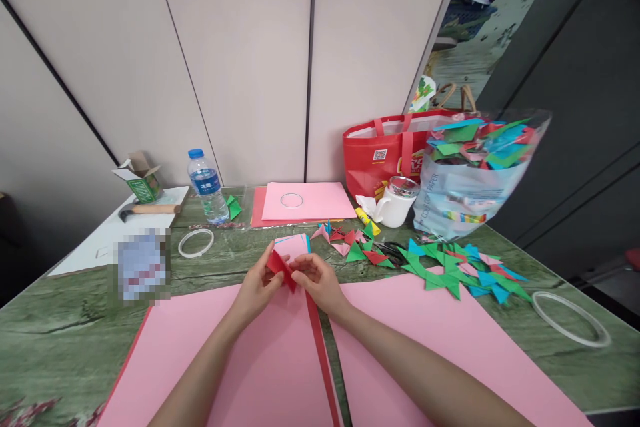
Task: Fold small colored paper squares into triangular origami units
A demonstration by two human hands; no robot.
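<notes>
A small piece of folded red paper (281,269) is held up between both hands, above the pink sheets (250,353). My left hand (259,280) pinches it from the left with the thumb in front. From the right, my right hand (317,280) has its thumb and fingers closed on the paper's other edge. Just behind the hands lies a small stack of pink and blue paper (293,245). Folded triangular paper pieces (370,250) in green, red, pink and blue are scattered to the right, and scissors (393,252) lie among them.
A white mug (397,203), a yellow glue stick (367,219), a red bag (367,147) and a clear bag of folded papers (465,180) stand at back right. At left are a water bottle (206,190), a hammer (150,209), a green box (143,185) and a white ring (196,243).
</notes>
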